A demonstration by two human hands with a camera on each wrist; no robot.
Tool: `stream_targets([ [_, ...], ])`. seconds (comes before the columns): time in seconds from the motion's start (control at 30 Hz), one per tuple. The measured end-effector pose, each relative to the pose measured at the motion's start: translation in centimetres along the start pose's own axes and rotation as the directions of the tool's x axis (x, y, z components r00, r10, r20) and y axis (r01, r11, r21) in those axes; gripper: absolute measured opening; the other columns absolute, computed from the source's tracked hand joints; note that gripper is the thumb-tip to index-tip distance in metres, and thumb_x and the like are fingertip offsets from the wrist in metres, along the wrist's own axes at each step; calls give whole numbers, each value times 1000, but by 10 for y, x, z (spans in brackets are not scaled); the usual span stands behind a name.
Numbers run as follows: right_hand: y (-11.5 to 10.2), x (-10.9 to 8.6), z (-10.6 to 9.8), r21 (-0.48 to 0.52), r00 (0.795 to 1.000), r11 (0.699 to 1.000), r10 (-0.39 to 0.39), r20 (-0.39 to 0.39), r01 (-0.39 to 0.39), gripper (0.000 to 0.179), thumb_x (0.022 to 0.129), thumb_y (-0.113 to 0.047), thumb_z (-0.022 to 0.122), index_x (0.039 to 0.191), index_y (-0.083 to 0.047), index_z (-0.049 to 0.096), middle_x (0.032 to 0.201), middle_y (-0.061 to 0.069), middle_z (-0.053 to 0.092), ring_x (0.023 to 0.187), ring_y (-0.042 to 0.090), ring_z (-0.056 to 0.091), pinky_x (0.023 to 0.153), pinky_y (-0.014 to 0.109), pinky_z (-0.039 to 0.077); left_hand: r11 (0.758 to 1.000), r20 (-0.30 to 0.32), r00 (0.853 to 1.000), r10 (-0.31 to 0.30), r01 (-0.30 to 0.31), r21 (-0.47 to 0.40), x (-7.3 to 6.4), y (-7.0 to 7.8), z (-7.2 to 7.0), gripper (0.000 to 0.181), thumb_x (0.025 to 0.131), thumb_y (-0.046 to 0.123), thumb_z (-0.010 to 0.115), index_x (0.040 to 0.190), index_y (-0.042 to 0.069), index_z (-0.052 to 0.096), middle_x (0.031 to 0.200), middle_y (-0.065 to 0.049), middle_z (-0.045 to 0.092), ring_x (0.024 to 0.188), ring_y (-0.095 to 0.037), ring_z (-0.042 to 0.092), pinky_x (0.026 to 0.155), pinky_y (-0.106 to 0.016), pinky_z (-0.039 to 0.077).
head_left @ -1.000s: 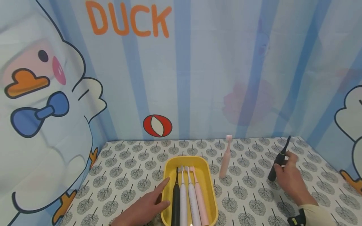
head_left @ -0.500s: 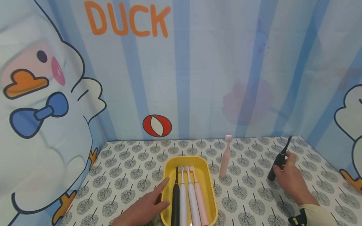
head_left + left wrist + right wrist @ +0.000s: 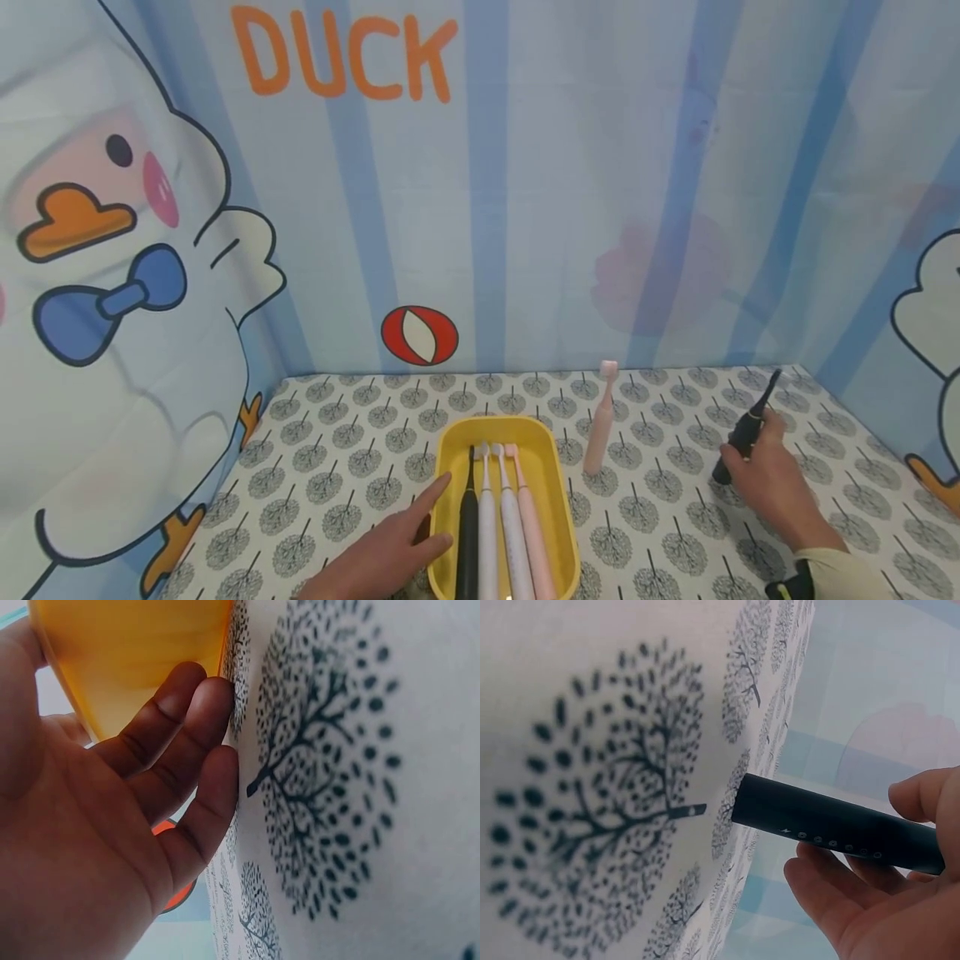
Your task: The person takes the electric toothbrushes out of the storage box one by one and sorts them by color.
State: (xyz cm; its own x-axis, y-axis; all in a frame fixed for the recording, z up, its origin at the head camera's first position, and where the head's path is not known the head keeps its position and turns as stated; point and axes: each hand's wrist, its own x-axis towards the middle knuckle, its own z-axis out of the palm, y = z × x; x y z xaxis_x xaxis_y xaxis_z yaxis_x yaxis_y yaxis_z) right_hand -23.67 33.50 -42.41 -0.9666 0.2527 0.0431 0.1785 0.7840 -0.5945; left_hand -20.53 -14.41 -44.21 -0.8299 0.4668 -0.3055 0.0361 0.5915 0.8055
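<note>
1. Step in hand, best guess: positioning the black toothbrush [image 3: 746, 433] at the right of the frame, prob. getting it upright on the tree-print cloth [image 3: 360, 437] or taking it off again; can't tell which.
2. Right hand [image 3: 774, 482]: thumb one side, fingers the other, pinching the brush's handle. Bristle end points to upper right, so it's tilted, not plumb. Right wrist view: bottom end w/ the row of small icons sticks out past the fingertips, close to the cloth; touching or just clear, can't tell.
3. Next move, in judgement: if it's to stand, straighten it, get base flat, then ease fingers off w/o a nudge; if it's to be lifted, keep the pinch firm. Slim base, so tipping = main risk.
4. Left hand [image 3: 390, 550], lower middle: thumb & index over the left rim of the yellow tray [image 3: 540, 467], other fingers bent along its outer wall, i.e. a hold on that side; how firm, can't tell.
5. In tray, side by side, L to R: black brush [image 3: 468, 542], two whitish brushes [image 3: 487, 533], pink brush [image 3: 536, 533]. None gripped.
6. Btwn tray & right hand: a pale pink toothbrush [image 3: 598, 437], seems to stand on its base, apart from both hands.
</note>
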Motion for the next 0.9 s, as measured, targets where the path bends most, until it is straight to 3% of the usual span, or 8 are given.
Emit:
stream_targets([
  [0.17, 1, 0, 0, 10, 1000, 1000, -1, -10, 1, 86, 94, -25, 46, 140, 1, -22, 113, 46, 41, 66, 33, 61, 47, 38, 45, 1000, 0, 1000, 3, -3, -8, -1, 0, 0, 71, 89, 50, 52, 148, 32, 16, 143, -6, 35, 121, -33, 43, 91, -52, 39],
  [0.4, -1, -7, -4, 47, 997, 999, -18, -79, 22, 90, 91, -35, 52, 142, 2, -12, 124, 40, 35, 100, 49, 46, 61, 47, 47, 1000, 6, 1000, 18, -18, -15, -2, -1, 1, 71, 90, 50, 51, 148, 34, 14, 144, -6, 33, 121, -33, 42, 91, -52, 39],
  [0.53, -6, -16, -12, 43, 991, 999, 23, -130, -18, 91, 90, -38, 53, 142, 4, -9, 125, 38, 34, 97, 48, 46, 60, 48, 45, 1000, 1, 1000, 22, -22, -10, -1, -1, 1, 70, 90, 50, 51, 148, 35, 14, 145, -5, 32, 122, -32, 42, 92, -52, 38],
  [0.7, -17, -27, -21, 29, 958, 996, 90, -272, -86, 85, 88, -31, 58, 141, 9, 6, 118, 34, 37, 90, 44, 46, 62, 49, 42, 1000, 3, 1000, 26, -26, -5, -1, -1, 1, 70, 90, 49, 51, 148, 34, 13, 145, -5, 32, 122, -32, 41, 93, -51, 38],
  [0.8, -25, -36, -24, 26, 931, 996, 84, -355, -79, 78, 86, -29, 60, 139, 10, 17, 114, 30, 40, 92, 43, 43, 66, 51, 40, 1000, 3, 1000, 26, -26, 2, -1, 0, 0, 71, 90, 48, 51, 148, 33, 14, 145, -6, 32, 122, -33, 42, 92, -52, 38],
  [0.9, -38, -45, -26, 26, 917, 999, 46, -397, -39, 73, 87, -27, 60, 138, 8, 22, 116, 29, 42, 97, 44, 42, 70, 53, 39, 1000, 4, 1000, 23, -23, 1, -1, 0, 0, 71, 90, 48, 51, 148, 32, 13, 145, -7, 31, 122, -34, 42, 92, -53, 38],
])
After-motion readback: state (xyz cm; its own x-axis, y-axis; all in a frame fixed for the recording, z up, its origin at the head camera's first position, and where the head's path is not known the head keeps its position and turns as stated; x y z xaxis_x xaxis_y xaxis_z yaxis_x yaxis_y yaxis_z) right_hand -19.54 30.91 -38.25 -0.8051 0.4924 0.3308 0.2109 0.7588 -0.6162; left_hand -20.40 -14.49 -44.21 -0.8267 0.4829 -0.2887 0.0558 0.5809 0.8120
